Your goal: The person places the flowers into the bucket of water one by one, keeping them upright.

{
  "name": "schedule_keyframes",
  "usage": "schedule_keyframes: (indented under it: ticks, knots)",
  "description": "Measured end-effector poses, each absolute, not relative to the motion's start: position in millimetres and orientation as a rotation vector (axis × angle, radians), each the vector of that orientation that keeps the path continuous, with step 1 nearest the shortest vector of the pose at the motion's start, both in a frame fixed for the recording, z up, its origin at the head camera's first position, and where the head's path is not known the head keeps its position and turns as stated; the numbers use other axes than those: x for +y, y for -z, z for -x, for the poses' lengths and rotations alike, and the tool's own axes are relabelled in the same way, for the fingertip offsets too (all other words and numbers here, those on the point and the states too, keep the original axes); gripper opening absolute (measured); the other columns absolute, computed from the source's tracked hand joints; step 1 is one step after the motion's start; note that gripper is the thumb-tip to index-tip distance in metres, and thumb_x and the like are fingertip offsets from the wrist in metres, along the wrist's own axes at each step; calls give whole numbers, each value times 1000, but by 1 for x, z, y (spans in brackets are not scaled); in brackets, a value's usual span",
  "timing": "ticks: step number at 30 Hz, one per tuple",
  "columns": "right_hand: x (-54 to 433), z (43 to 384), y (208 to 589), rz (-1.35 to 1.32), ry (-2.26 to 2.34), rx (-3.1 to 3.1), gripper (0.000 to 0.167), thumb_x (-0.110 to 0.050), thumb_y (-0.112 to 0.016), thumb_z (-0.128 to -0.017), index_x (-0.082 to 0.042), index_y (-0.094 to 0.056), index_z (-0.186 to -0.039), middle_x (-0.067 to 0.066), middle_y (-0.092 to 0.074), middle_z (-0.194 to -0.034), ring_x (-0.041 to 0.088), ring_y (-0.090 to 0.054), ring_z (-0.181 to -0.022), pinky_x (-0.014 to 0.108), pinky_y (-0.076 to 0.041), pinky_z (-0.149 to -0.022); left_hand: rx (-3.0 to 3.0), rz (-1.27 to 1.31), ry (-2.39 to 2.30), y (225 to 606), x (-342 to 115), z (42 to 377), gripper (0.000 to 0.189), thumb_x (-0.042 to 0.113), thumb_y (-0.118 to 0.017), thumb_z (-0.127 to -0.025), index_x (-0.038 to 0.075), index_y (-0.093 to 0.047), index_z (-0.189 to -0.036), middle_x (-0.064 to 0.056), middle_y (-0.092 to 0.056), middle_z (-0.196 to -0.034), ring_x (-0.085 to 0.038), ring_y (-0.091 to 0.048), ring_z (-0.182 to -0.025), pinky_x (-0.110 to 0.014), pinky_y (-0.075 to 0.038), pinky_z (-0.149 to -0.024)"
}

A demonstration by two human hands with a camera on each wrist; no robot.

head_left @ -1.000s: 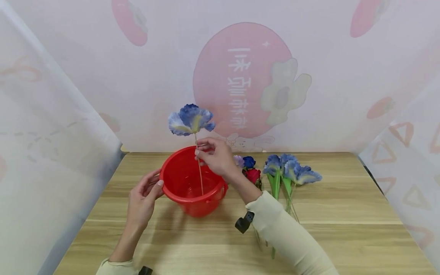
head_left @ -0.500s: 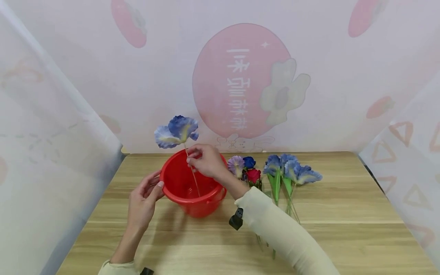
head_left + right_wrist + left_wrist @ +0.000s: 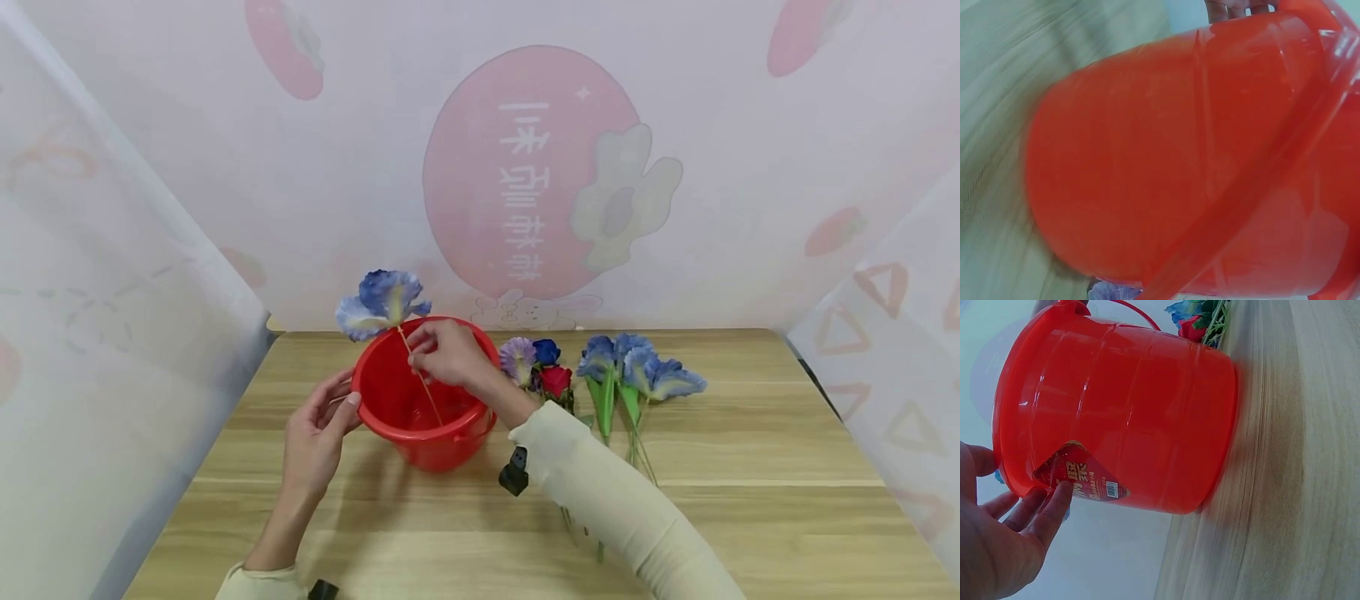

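Observation:
A red plastic bucket [image 3: 442,457] stands on the wooden table, its mouth facing up. My left hand [image 3: 317,437] grips the bucket's left rim; in the left wrist view its thumb lies at the rim and its fingers [image 3: 1054,515] rest on the outer wall by a printed label [image 3: 1082,475]. Over the bucket's opening, my right hand [image 3: 450,354] pinches the thin stem of a blue artificial iris-like flower [image 3: 386,302]. The bloom leans left above the far rim, and the stem runs down inside the bucket. The right wrist view is filled by the bucket's side and handle [image 3: 1254,181].
Right of the bucket lie a purple flower [image 3: 517,360], a dark blue rose [image 3: 547,351] and a red rose [image 3: 557,381]. Farther right, several blue flowers [image 3: 652,372] with green leaves lie on the wooden table [image 3: 757,450]. A printed cloth wall [image 3: 360,125] rises behind it.
My right hand has moved left and down, lowering the blue flower toward the bucket and tilting its bloom left. The left hand keeps its hold on the rim.

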State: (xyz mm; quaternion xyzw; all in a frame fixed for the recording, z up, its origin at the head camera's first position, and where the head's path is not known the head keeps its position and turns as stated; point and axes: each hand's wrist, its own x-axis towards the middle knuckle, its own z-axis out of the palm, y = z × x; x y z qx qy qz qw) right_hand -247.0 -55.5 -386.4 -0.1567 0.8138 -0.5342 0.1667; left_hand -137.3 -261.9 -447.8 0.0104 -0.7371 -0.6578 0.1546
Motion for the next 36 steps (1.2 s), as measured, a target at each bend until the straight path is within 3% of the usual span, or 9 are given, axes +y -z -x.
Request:
schedule_keyframes:
  ticks: [16,21,30,36]
  knots:
    - [-57,247,391,446,1355,2346,26,-7,-72,-102,-4,-72,-128,7,-77,-105,20,-76,-91,38,-70,-81,-2113,-30,1900,450,-261,135,43,12,-66,-107,1,-60,-148,0,-73,-123,-8,-78,-108,-22,-66,-85]
    - [-52,245,386,471,1288,2385,31,-13,-77,-100,-8,-72,-130,6,-77,-112,19,-75,-100,34,-69,-82,-2114,-35,1894,451,-260,135,43,12,-66,-107,1,-60,-148,0,-73,-123,-9,-78,-108,-23,-66,-85]
    - [-20,230,361,496,1471,2316,40,-17,-76,-101,-7,-67,-139,12,-73,-124,23,-76,-93,33,-69,-78,-2122,-35,1871,450,-260,137,42,12,-66,-107,2,-61,-148,0,-73,-122,-9,-78,-107,-22,-66,-84]
    - [14,219,345,472,1605,2296,46,-18,-75,-102,-7,-63,-144,12,-73,-127,29,-75,-106,36,-69,-84,-2126,-33,1855,448,-261,136,43,13,-66,-107,2,-61,-148,-2,-73,-123,-9,-78,-107,-21,-66,-84]
